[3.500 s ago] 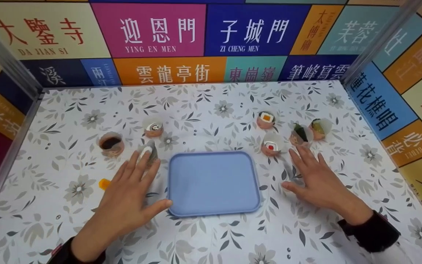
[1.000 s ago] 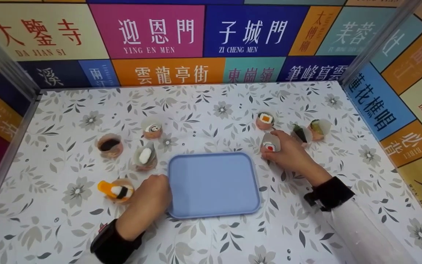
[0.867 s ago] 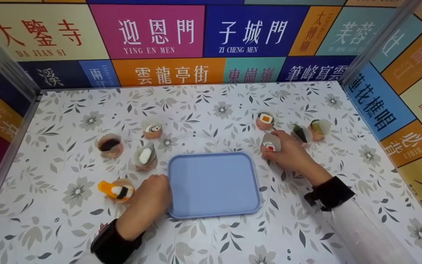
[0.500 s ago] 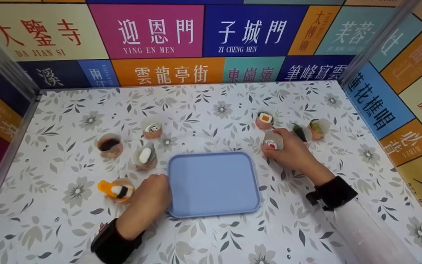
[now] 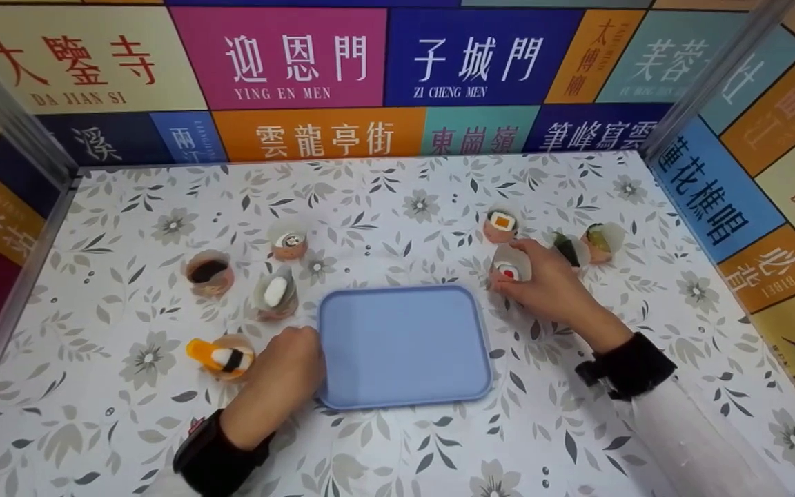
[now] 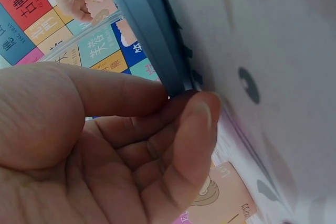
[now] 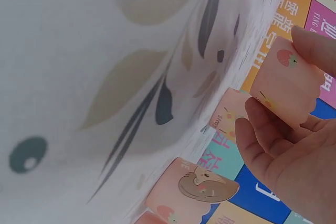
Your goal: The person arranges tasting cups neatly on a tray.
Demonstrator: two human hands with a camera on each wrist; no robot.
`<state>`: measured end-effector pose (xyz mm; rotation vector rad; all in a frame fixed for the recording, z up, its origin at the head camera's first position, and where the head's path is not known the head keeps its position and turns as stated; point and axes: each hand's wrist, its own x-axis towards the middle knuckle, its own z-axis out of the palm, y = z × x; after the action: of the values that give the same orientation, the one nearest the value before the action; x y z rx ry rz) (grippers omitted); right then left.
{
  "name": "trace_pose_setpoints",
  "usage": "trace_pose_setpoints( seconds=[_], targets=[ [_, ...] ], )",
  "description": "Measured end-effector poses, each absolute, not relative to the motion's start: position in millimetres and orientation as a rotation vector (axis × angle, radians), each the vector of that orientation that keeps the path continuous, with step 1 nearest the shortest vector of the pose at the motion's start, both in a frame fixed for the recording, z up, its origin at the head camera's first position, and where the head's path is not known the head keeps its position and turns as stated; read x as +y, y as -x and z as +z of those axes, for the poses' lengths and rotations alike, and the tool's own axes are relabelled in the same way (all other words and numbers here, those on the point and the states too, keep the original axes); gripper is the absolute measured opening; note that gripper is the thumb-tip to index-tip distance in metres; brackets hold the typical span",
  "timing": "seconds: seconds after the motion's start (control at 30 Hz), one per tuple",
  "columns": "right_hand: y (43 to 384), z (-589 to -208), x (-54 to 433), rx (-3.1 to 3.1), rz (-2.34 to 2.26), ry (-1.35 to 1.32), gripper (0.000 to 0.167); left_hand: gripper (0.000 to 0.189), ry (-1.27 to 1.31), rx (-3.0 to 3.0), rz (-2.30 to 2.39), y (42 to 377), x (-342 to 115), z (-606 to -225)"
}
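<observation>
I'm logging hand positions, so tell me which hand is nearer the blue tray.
Left. The left hand pinches the blue tray at its left edge; the right hand is off the tray, beyond its far right corner, holding a pink cup.

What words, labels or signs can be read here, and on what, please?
"大鑒寺 DA JIAN SI": cream panel
"迎恩門 YING EN MEN": magenta panel
"子城門 ZI CHENG MEN": upper indigo panel
"太傅廟": narrow orange panel
"芙蓉": upper teal panel
"溪": navy panel
"兩江": blue panel
"雲龍亭街": wide orange panel
"東崗嶺": lower teal panel
"筆峰寫雲": lower indigo panel
"蓮花樵唱": azure panel
"必背 BIBEI": lower right orange panel
Too cut off or blurred: other panels, lettering on cups.
</observation>
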<state>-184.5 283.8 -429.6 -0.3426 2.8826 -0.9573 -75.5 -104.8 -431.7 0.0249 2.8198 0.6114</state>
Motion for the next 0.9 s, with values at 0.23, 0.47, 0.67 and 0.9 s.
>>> trace_pose_setpoints(
  seconds=[0.23,0.47,0.67,0.9],
  targets=[
    [181.0,-427.2,278.3,2.895,-0.982,0.430,0.075,0.019,-0.032,2.801,0.614,75.6,-104.9,-429.8],
    [177.2,-424.6,268.3,2.872,-1.012,0.547,0.076,0.020,-0.056,2.828,0.643,74.7,-107.0,-430.0],
    [171.0,-422.1,256.6,2.850,-0.997,0.577,0.081,0.021,-0.025,2.827,0.626,75.5,-106.4,-430.0],
    [165.2,-419.2,244.3,2.853,-0.947,0.567,0.073,0.021,-0.022,2.828,0.645,75.1,-104.6,-430.9]
  ],
)
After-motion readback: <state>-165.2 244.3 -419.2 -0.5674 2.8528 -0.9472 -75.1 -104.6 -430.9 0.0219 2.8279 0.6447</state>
